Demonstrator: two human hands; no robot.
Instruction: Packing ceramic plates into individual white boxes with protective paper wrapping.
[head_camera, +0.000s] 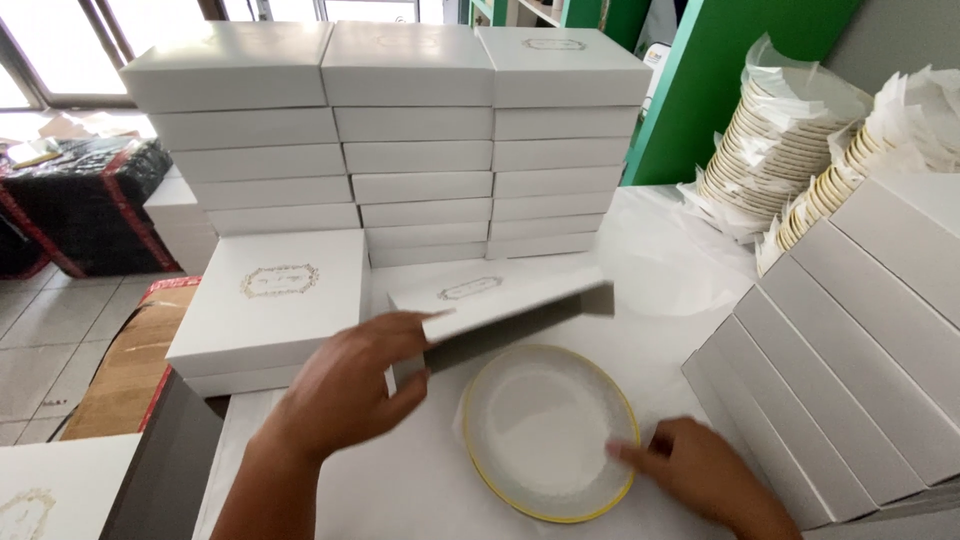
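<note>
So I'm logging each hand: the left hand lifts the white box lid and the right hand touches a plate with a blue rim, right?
Not quite: the plate has a gold rim, as the head view shows. The left hand does lift the white box lid, and the right hand touches the plate.

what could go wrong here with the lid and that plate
The left hand holds the white box lid tilted right above the gold-rimmed plate, gripped at one end only; if it slips, its edge could strike the plate. The right hand touches just the plate's rim, so a nudge could slide it on the white paper. The leaning plate stacks beside the work area look easy to bump.
</note>
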